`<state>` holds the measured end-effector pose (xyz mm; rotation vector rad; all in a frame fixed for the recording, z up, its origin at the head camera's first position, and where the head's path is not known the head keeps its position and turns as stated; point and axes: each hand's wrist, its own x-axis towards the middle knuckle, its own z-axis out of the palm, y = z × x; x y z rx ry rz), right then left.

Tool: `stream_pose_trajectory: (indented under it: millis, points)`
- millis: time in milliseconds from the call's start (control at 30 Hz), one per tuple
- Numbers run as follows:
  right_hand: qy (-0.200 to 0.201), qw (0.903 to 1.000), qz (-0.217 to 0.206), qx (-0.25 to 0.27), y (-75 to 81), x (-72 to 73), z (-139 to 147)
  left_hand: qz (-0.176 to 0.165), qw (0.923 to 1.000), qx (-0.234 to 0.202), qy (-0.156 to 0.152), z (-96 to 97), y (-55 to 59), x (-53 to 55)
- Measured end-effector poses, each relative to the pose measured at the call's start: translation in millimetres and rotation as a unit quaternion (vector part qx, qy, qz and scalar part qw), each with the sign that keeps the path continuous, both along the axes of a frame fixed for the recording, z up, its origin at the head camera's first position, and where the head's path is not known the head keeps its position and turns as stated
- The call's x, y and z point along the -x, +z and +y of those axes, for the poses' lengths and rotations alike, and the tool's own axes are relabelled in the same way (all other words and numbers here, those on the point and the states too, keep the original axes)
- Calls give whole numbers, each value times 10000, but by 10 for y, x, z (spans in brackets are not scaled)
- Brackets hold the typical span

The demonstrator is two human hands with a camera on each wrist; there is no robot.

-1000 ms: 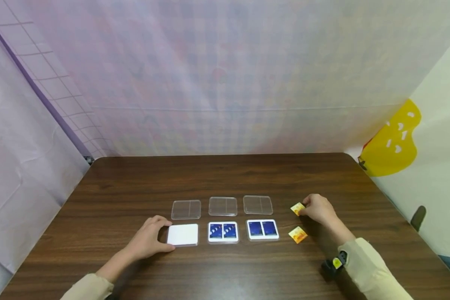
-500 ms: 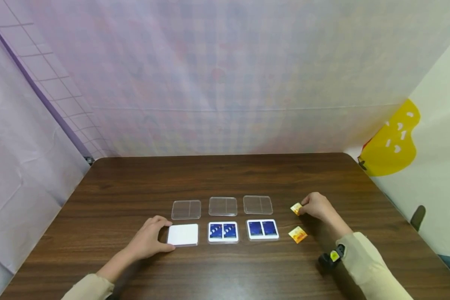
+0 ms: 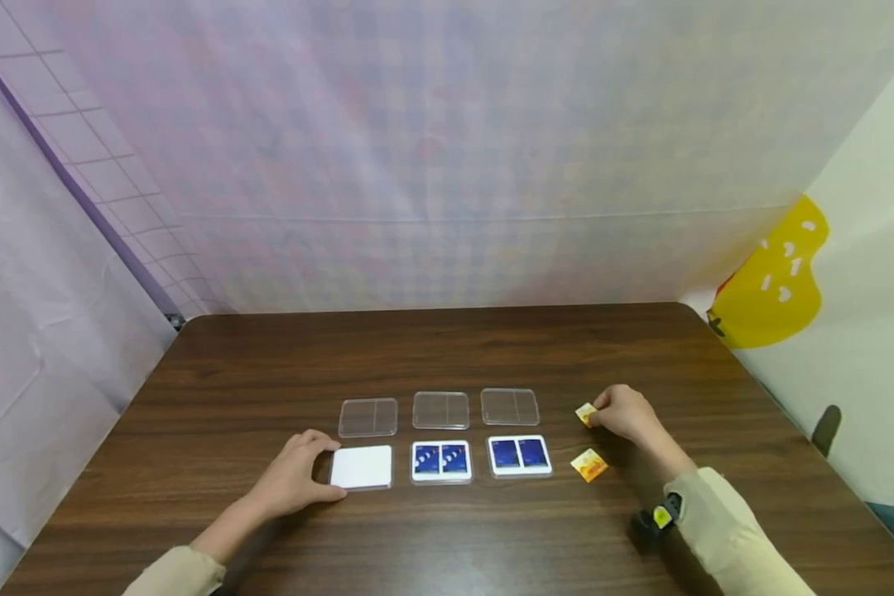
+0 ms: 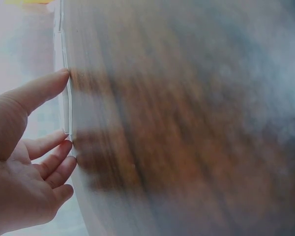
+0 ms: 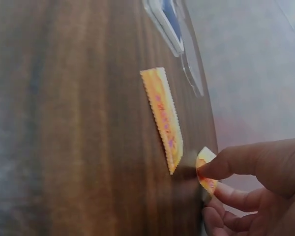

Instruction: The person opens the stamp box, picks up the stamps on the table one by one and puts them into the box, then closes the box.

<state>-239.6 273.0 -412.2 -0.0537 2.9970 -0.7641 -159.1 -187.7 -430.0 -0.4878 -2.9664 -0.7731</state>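
My left hand (image 3: 298, 476) spans the left-hand case (image 3: 361, 468), a flat clear plastic case with a white face. Its thumb is at the near edge and the index fingertip at the far one; the left wrist view shows thumb and fingertips against the clear rim. At the right, my right hand (image 3: 629, 414) pinches a small yellow-orange square (image 5: 205, 164) between thumb and index finger; it has toothed edges like a postage stamp. A matching toothed square (image 3: 589, 465) lies flat on the table, nearer the body.
Two more clear cases stand right of the white one: one holds paired blue moon-phase pictures (image 3: 441, 460), the other paired dark blue pictures (image 3: 519, 454). Behind the row lie three clear divided pieces (image 3: 441, 410). A curtain backs the brown table (image 3: 447, 348).
The right hand stays on the yellow-orange square, with only a slight shift of hand and forearm. The left hand keeps its place at the white-faced case. The head view has shifted a little.
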Motion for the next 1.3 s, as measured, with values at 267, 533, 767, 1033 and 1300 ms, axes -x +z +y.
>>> stream_pose_trajectory:
  millis: [267, 533, 767, 1033, 1300]
  points:
    - [-27, 9998, 171, -115, -14, -35, -20, 10, 10000, 3, 30, 7, -5, -3]
    - [-208, 9991, 46, 358, -30, -3, 56, -17, 10000, -26, -18, 6, -11, 4]
    - [-91, 9968, 443, 661, -82, 11, 108, 9, 10000, -4, -30, -3, -10, 4]
    - [61, 9895, -57, 1440, -118, 70, 160, 17, 10000, -10, -77, -7, -25, 10]
    - [283, 9676, -1073, 2270, 21, 123, 134, -22, 10000, -37, -76, -7, -4, 2]
